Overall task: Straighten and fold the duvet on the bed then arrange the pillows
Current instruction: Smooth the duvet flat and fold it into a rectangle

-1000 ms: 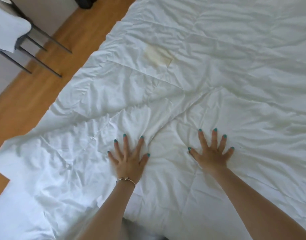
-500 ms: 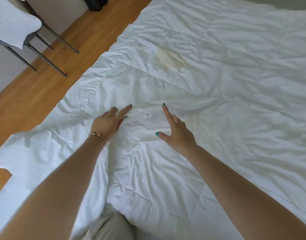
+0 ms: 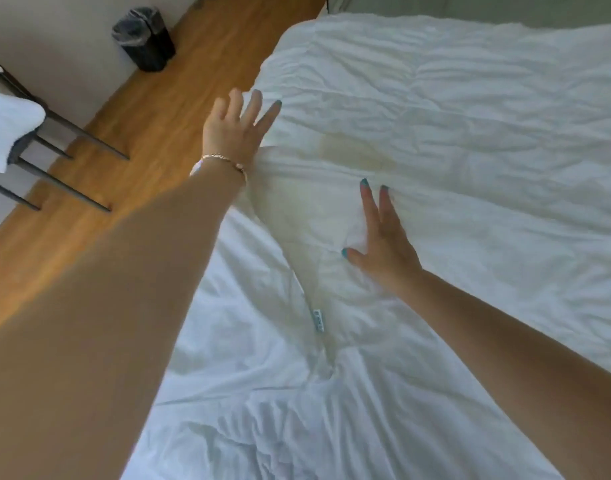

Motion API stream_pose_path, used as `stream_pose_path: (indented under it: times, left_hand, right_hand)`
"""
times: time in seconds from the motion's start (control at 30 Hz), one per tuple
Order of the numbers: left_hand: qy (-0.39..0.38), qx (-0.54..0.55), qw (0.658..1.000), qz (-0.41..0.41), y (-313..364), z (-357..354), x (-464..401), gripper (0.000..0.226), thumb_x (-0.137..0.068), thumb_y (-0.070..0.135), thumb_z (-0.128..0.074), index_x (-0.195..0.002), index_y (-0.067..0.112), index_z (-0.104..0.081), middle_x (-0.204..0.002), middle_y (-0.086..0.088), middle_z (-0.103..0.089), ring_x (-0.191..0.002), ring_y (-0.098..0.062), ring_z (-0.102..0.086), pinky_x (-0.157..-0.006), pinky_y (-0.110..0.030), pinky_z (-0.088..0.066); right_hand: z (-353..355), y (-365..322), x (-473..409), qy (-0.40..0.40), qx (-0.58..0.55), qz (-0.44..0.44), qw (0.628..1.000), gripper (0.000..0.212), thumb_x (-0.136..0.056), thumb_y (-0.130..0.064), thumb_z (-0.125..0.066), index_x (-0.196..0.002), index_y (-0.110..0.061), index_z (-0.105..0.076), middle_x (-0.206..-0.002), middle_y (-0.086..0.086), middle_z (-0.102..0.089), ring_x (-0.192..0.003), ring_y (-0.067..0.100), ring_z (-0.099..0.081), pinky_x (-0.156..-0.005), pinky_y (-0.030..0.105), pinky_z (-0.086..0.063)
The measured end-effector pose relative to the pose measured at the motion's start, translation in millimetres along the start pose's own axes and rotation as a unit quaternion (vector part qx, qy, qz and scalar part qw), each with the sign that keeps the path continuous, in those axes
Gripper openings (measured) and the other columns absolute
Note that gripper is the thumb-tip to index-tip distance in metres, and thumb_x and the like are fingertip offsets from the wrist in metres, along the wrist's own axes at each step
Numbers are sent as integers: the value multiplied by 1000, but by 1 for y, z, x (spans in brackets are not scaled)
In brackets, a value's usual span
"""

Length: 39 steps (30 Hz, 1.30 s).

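Observation:
A white, wrinkled duvet (image 3: 470, 140) covers the bed and fills most of the head view, with a yellowish patch near its middle and a small label on a seam lower down. My left hand (image 3: 234, 128) is stretched out with straight, spread fingers at the duvet's left edge, a bracelet on the wrist. My right hand (image 3: 383, 237) lies flat with straight fingers on the duvet just below the patch. No pillows are in view.
A wooden floor (image 3: 151, 126) runs along the bed's left side. A black bin (image 3: 144, 38) with a liner stands by the wall at the top left. Dark chair legs (image 3: 65, 181) with white cloth draped above stand at the far left.
Both hands have slid forward up the duvet from near me, the left going furthest and out to the left edge. The view has shifted forward, bringing the bin into sight.

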<state>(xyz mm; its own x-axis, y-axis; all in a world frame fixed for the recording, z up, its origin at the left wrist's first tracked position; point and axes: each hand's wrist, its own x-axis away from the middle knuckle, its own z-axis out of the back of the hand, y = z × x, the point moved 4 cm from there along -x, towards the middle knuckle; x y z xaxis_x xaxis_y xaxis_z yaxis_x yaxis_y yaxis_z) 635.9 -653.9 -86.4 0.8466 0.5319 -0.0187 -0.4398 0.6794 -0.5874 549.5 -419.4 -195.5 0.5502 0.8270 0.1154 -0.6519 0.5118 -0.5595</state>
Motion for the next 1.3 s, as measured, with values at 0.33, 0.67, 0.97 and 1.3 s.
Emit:
stream_pose_path:
  times: [0.33, 0.67, 0.97, 1.3]
  left_hand:
    - [-247, 327, 912, 12, 102, -161, 35, 103, -56, 99, -28, -135, 61, 26, -154, 4, 34, -140, -36, 32, -102, -76, 5]
    - [-232, 382, 889, -103, 90, -191, -4, 95, -65, 91, -39, -137, 64, 16, -157, 9, 26, -142, -38, 25, -104, -75, 6]
    - [-33, 479, 864, -155, 10, -140, 209, 82, -79, 81, -41, -150, 46, -18, -161, 6, -13, -149, -30, -1, -111, -69, -1]
    - [88, 401, 910, -58, -51, -162, 277, 89, -75, 0, -52, -151, 31, -19, -148, -17, -31, -132, -36, -40, -92, -57, -47]
  right_hand:
    - [-52, 37, -36, -160, 128, -214, 955, 121, -59, -76, -69, -137, -62, 22, -153, -15, 35, -144, 29, 28, -105, 76, -5]
    - [-62, 19, -76, -198, 215, -297, 909, 132, -59, -59, -82, -140, -57, 22, -156, -6, 29, -144, 38, 21, -106, 73, -15]
    - [-104, -114, 34, -239, -127, -178, 946, 99, -69, -69, -65, -138, -68, 7, -139, -6, -35, -130, 17, -33, -102, 39, -35]
    - [-67, -212, -36, -68, -444, -147, 881, 52, -81, -12, -74, -122, -42, -63, -126, -15, -61, -111, -2, -60, -98, 26, -50]
